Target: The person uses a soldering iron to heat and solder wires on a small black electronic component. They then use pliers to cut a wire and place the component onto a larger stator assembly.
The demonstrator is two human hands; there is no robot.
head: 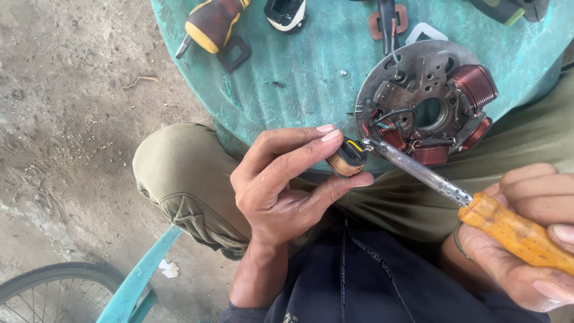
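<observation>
My left hand (281,179) pinches a small copper-wound coil (345,160) with a black and yellow top, held just over the near edge of the teal round table (299,72). My right hand (526,233) grips the orange wooden handle of a soldering iron (502,224). Its perforated metal shaft runs up-left and its tip (368,143) touches the coil's top. Right behind the tip, a round metal stator plate (427,101) with several copper coils lies on the table, its wires close to the held coil.
At the table's far side lie a screwdriver with a black and yellow handle (212,24), a small black and white part (286,13), a black square frame (233,54) and a brown gasket (388,23). My knee (179,173) is below the table. A bicycle wheel (54,293) stands bottom left.
</observation>
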